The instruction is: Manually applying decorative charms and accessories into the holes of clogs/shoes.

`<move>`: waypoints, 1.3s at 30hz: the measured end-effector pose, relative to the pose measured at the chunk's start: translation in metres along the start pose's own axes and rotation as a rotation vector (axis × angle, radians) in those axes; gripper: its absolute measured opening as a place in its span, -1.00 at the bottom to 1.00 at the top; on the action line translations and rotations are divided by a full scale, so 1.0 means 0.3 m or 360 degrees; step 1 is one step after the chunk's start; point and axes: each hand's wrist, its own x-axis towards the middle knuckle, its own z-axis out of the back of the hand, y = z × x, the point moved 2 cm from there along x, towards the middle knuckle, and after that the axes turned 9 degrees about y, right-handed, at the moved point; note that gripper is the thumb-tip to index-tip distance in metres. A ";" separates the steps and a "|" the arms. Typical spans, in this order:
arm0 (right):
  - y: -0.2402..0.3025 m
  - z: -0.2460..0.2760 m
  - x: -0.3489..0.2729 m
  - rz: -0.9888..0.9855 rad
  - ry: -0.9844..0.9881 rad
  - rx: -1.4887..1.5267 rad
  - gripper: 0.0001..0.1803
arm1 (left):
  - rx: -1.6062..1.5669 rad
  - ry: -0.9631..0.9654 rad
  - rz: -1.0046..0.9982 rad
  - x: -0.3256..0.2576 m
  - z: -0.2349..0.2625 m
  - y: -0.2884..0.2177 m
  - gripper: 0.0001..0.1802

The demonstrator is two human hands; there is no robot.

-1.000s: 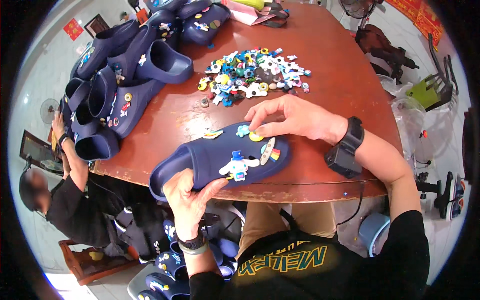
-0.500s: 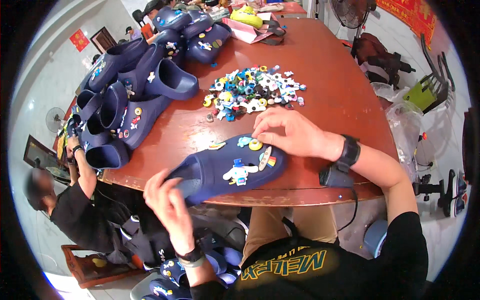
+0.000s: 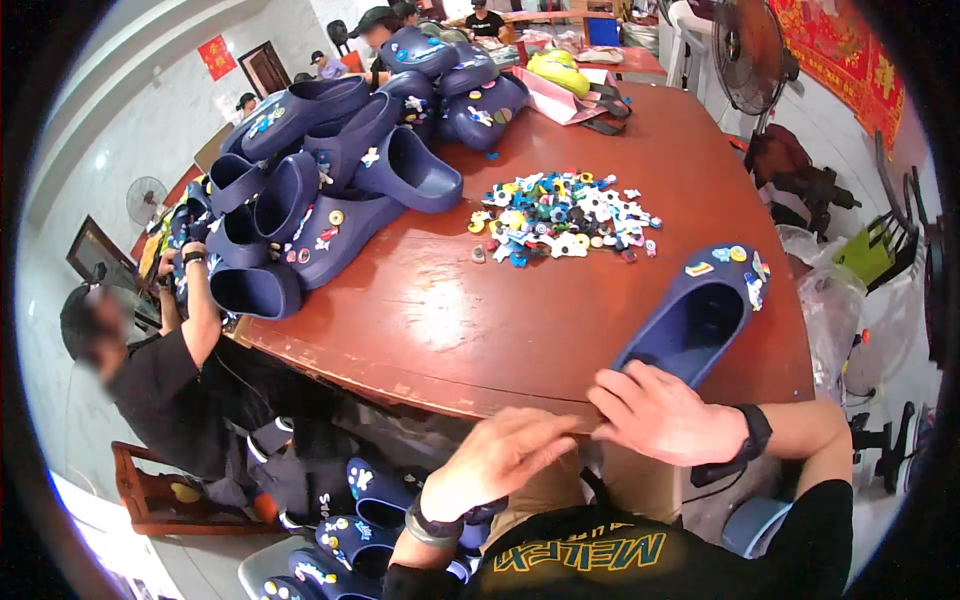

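Observation:
A navy clog (image 3: pixel 668 336) lies at the right of the table, its toe pointing away from me and several colourful charms (image 3: pixel 752 290) on its upper. My right hand (image 3: pixel 668 414) has its fingers curled at the clog's heel end, covering part of the heel. Just left of it, over the table's front edge, my left hand (image 3: pixel 500 452) is empty with its fingers stretched out towards the right hand. A heap of small shoe charms (image 3: pixel 565 220) in white, blue, yellow and black lies mid-table, beyond both hands.
Many navy clogs (image 3: pixel 350 235) are piled on the left of the red-brown table (image 3: pixel 420 345). More decorated clogs (image 3: pixel 345 540) sit below at lower left. A co-worker (image 3: pixel 165 350) sits at the left. A standing fan (image 3: pixel 748 58) and plastic bags (image 3: pixel 835 310) are at the right.
The clog has moved right and turned from lying sideways to toe-away. My right hand has gone from its charms to its heel; my left hand has left the heel. The view has shifted left.

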 end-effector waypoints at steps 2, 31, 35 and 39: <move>-0.033 0.013 -0.057 -0.0031 0.0032 0.0024 -0.54 | 0.0147 -0.0262 0.0049 -0.003 0.019 0.060 -0.80; -0.298 0.110 0.091 0.0461 -0.0878 0.0893 -0.09 | 0.1235 -0.0452 0.1112 -0.020 0.090 0.283 -0.21; -0.205 0.061 0.132 0.0693 -0.0571 0.0421 -0.77 | 0.1211 -0.0413 0.1127 -0.013 0.096 0.269 -0.21; -0.196 -0.073 0.132 0.0530 -0.0291 0.0659 -0.85 | 0.1193 -0.0385 0.1148 -0.017 0.103 0.266 -0.21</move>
